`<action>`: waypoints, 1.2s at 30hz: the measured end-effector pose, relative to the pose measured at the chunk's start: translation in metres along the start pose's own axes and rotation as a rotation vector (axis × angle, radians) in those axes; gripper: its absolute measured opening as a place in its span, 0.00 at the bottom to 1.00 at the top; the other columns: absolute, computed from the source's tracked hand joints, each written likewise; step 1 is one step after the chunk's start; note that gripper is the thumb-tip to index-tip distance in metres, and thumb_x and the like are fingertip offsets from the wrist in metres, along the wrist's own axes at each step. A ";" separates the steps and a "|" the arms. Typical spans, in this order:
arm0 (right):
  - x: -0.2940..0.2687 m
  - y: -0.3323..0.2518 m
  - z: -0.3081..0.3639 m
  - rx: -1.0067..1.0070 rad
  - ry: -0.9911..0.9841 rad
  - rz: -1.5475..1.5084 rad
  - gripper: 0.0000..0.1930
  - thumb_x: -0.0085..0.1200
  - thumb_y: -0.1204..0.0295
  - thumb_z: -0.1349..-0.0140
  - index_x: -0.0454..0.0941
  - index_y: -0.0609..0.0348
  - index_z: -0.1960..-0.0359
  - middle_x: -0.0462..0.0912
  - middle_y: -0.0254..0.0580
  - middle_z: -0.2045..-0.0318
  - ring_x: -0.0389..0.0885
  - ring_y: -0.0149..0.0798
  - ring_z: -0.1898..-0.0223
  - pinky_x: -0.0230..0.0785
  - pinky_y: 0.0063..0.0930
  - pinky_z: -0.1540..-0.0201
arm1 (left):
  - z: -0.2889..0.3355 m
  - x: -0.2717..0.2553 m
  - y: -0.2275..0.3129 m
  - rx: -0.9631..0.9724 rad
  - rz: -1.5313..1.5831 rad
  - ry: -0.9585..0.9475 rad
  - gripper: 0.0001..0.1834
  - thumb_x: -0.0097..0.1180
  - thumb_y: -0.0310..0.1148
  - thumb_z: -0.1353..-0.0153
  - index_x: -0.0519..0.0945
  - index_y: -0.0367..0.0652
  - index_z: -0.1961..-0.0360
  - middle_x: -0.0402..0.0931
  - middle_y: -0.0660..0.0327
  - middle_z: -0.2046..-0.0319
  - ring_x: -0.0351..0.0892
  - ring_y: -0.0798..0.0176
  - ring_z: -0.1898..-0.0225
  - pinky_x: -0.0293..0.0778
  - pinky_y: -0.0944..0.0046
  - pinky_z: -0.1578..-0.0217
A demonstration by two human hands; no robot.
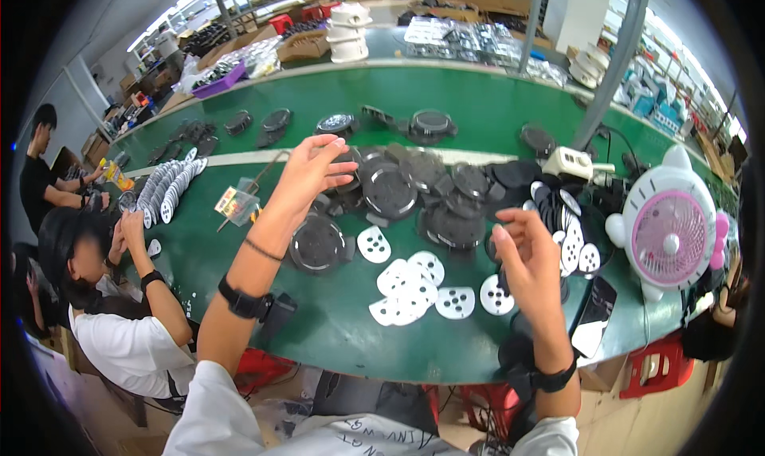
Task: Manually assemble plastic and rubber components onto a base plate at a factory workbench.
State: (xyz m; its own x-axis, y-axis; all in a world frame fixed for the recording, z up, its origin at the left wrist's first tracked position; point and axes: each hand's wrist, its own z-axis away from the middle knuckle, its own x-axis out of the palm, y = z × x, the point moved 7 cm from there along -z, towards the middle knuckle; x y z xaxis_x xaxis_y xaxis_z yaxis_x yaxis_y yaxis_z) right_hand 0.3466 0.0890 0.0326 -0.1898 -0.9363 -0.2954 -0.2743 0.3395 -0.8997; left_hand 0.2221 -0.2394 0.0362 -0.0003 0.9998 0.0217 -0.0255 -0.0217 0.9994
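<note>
My left hand point(307, 173) is raised above the green table, fingers stretched out and apart, with nothing in it. It is nearest a heap of round black plastic housings point(389, 191), and one more black housing point(317, 243) lies below it. My right hand point(526, 253) hovers at the right of the heap, thumb and fingers apart; I see nothing held in it. Close beneath it lies a white disc with dark holes point(496, 295). Several similar white perforated plates point(408, 287) lie overlapping between my forearms, and a single white plate point(374, 245) sits nearer the heap.
At the right stand a white and pink fan point(669, 231) and a phone point(594, 316). A white power strip point(567, 163) lies behind a pile of black and white discs point(567, 225). A co-worker point(119, 312) sits at the left beside rows of white plates point(169, 186). A metal post point(617, 65) rises at right.
</note>
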 end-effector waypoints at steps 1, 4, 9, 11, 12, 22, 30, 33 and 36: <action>-0.002 0.000 -0.001 -0.044 -0.007 0.041 0.10 0.60 0.73 0.32 0.79 0.65 0.53 0.83 0.36 0.73 0.77 0.24 0.75 0.68 0.20 0.72 | 0.016 0.006 0.000 0.031 -0.034 -0.043 0.26 0.57 0.41 0.27 0.68 0.34 0.37 0.77 0.50 0.44 0.84 0.58 0.50 0.80 0.63 0.55; -0.006 0.004 -0.005 -0.099 -0.071 0.239 0.09 0.62 0.77 0.37 0.81 0.67 0.57 0.83 0.38 0.73 0.77 0.28 0.75 0.68 0.23 0.72 | 0.056 0.035 -0.010 0.067 -0.088 -0.215 0.21 0.60 0.36 0.30 0.72 0.37 0.42 0.81 0.55 0.49 0.83 0.65 0.54 0.78 0.66 0.58; -0.003 0.009 -0.006 -0.070 -0.134 0.363 0.13 0.66 0.75 0.44 0.83 0.63 0.57 0.83 0.41 0.67 0.78 0.36 0.67 0.71 0.29 0.64 | 0.063 0.058 -0.018 0.228 -0.283 -0.297 0.14 0.63 0.29 0.34 0.78 0.36 0.51 0.82 0.59 0.56 0.82 0.71 0.58 0.77 0.69 0.58; 0.002 0.007 -0.005 -0.065 -0.141 0.355 0.12 0.66 0.74 0.44 0.83 0.63 0.59 0.83 0.41 0.68 0.79 0.36 0.68 0.71 0.29 0.65 | 0.031 0.040 -0.016 0.297 -0.394 -0.171 0.12 0.64 0.30 0.35 0.79 0.35 0.54 0.83 0.60 0.60 0.82 0.71 0.60 0.78 0.68 0.58; 0.004 0.008 -0.004 -0.040 -0.147 0.383 0.11 0.67 0.74 0.44 0.83 0.63 0.59 0.83 0.41 0.68 0.79 0.36 0.68 0.71 0.29 0.65 | 0.008 0.029 -0.011 0.385 -0.463 -0.092 0.12 0.65 0.30 0.36 0.80 0.34 0.56 0.84 0.60 0.62 0.83 0.70 0.61 0.78 0.67 0.58; 0.016 0.001 -0.001 -0.070 -0.177 0.333 0.11 0.67 0.75 0.43 0.83 0.63 0.59 0.82 0.43 0.69 0.78 0.37 0.68 0.71 0.30 0.65 | -0.240 -0.033 -0.055 0.021 -1.240 0.346 0.55 0.81 0.58 0.59 0.73 0.26 0.40 0.80 0.43 0.49 0.84 0.52 0.56 0.81 0.58 0.57; 0.012 0.001 -0.002 -0.038 -0.157 0.291 0.11 0.66 0.76 0.41 0.83 0.65 0.58 0.82 0.42 0.70 0.79 0.37 0.69 0.71 0.30 0.64 | -0.219 -0.008 -0.003 0.051 -0.832 0.022 0.37 0.80 0.47 0.53 0.81 0.31 0.49 0.83 0.56 0.59 0.80 0.63 0.63 0.76 0.60 0.70; 0.012 -0.001 0.000 -0.042 -0.152 0.243 0.10 0.66 0.77 0.41 0.83 0.65 0.58 0.82 0.41 0.71 0.78 0.34 0.70 0.70 0.28 0.65 | -0.145 -0.008 0.043 0.230 -0.548 -0.240 0.34 0.77 0.42 0.47 0.79 0.31 0.45 0.83 0.56 0.55 0.81 0.66 0.57 0.77 0.64 0.57; 0.014 -0.002 0.003 -0.040 -0.170 0.200 0.11 0.66 0.77 0.41 0.83 0.65 0.58 0.83 0.40 0.71 0.78 0.33 0.70 0.70 0.27 0.65 | -0.054 -0.020 0.049 0.200 -0.622 -0.464 0.33 0.76 0.41 0.45 0.77 0.36 0.43 0.82 0.59 0.51 0.79 0.67 0.49 0.74 0.64 0.47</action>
State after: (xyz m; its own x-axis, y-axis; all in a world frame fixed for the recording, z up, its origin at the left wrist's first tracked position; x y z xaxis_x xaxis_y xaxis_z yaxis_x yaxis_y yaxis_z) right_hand 0.3471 0.0751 0.0298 -0.0838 -0.8506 -0.5190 -0.2853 0.5195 -0.8054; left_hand 0.1671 -0.2602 0.0837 0.3720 0.7278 -0.5761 0.2949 0.4958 0.8168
